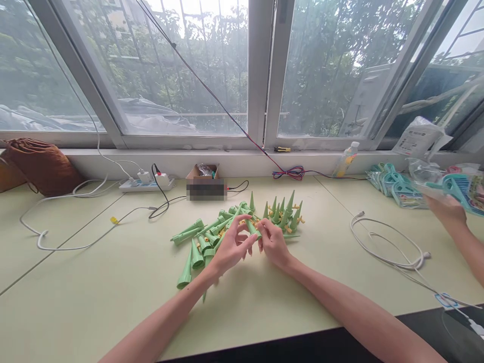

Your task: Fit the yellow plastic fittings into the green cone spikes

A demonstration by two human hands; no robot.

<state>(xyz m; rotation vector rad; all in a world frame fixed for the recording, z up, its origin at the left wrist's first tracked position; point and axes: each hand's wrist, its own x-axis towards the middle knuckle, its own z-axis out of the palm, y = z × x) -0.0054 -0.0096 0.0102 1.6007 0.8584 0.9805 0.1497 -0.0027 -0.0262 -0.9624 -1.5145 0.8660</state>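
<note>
Between my hands is a green plastic watering spike point(252, 228), tilted, with its wide end toward me. My left hand point(235, 242) grips it between thumb and fingers. My right hand point(274, 242) is closed in a pinch against the spike's side; whatever its fingertips hold is hidden. Left of my hands, a loose pile of green spikes point(196, 257) with a few small yellow valves lies on the table, partly behind my left hand. Beyond my right hand, several spikes point(289, 209) stand on their wide ends, point up, with yellow valves on their sides.
At the back are a power strip point(128, 185), a small cardboard box point(193, 173) and a bottle point(346, 160). A white cable point(385, 262) coils at right. Another person's hand point(448, 212) is by turquoise packaged items point(401, 189). A brown bag point(41, 166) sits far left.
</note>
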